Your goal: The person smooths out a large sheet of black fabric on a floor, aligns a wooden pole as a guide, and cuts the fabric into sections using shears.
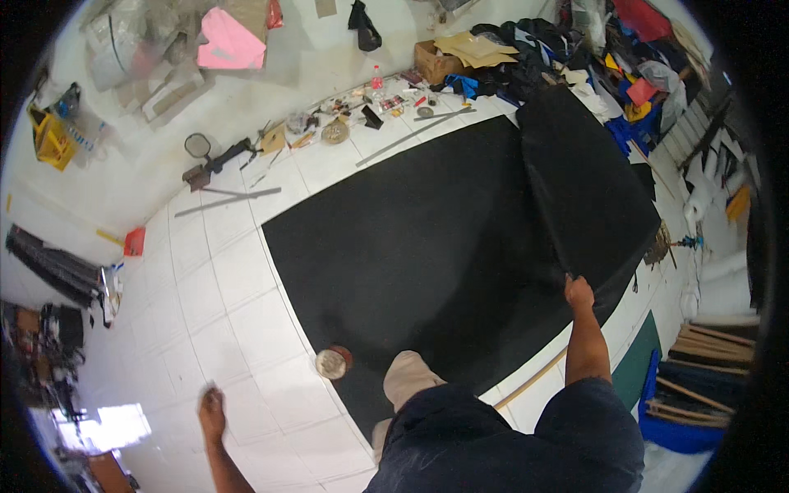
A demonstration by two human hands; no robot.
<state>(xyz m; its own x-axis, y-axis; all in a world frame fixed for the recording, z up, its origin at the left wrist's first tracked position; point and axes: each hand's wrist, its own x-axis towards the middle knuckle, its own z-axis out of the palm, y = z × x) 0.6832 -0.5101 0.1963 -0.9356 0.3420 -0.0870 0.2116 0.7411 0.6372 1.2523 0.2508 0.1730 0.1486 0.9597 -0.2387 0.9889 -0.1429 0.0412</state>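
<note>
A large black sheet (394,238) of fabric or similar material lies across the white tiled floor. Its right part is folded over on itself, making a loose flap (583,172). My right hand (579,292) is closed on the near edge of this flap, with the arm stretched forward. Away from the sheet, my left hand (212,412) hangs over the tiles at the lower left. Motion blurs its fingers, so I cannot make out whether it holds anything. A round container (333,362) with a whitish top and reddish-brown side sits at the sheet's left edge, near my foot.
Small tools and a clear bottle (377,83) line the far wall, with metal strips (228,202) nearby. A cardboard box (436,62) and heaped cloth and bags (534,49) fill the far right. Wooden sticks (711,361) lie at the right, beside a green sheet (645,361).
</note>
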